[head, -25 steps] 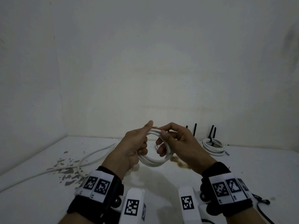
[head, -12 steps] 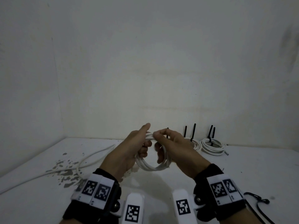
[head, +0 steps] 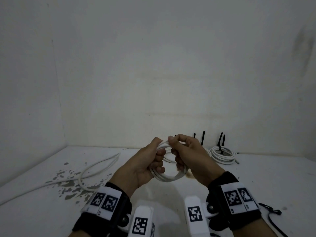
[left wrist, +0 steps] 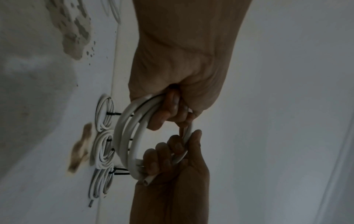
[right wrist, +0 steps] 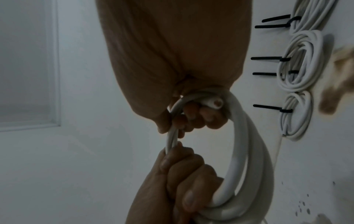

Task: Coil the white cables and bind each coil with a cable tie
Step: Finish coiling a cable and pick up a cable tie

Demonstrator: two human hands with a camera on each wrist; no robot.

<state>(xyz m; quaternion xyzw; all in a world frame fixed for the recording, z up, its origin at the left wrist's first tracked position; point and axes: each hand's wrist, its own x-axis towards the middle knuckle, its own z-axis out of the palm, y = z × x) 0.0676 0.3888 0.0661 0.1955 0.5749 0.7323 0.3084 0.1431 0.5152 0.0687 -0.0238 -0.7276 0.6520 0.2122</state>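
Note:
A white cable coil point(head: 168, 177) of several loops hangs in the air between both hands, above the white table point(head: 171, 195). My left hand point(head: 154, 159) grips the coil's left side with curled fingers. My right hand point(head: 179, 156) grips its right side, with the thumb pressing the top strands next to the left thumb. In the left wrist view the coil point(left wrist: 126, 136) runs from my left hand point(left wrist: 170, 113) to my right hand point(left wrist: 168, 153). In the right wrist view the cut cable end point(right wrist: 216, 104) sticks out from my right hand point(right wrist: 193, 118).
Three bound coils point(head: 222, 154) with upright black ties point(head: 203, 137) lie along the back wall; they are also in the right wrist view point(right wrist: 300, 60). A loose white cable point(head: 95, 166) trails over the stained left part of the table. A black cable tie point(head: 271, 211) lies at the right.
The hands have drawn closer together and the coil looks smaller and tighter. My right thumb has moved up to the top of the coil beside the left thumb.

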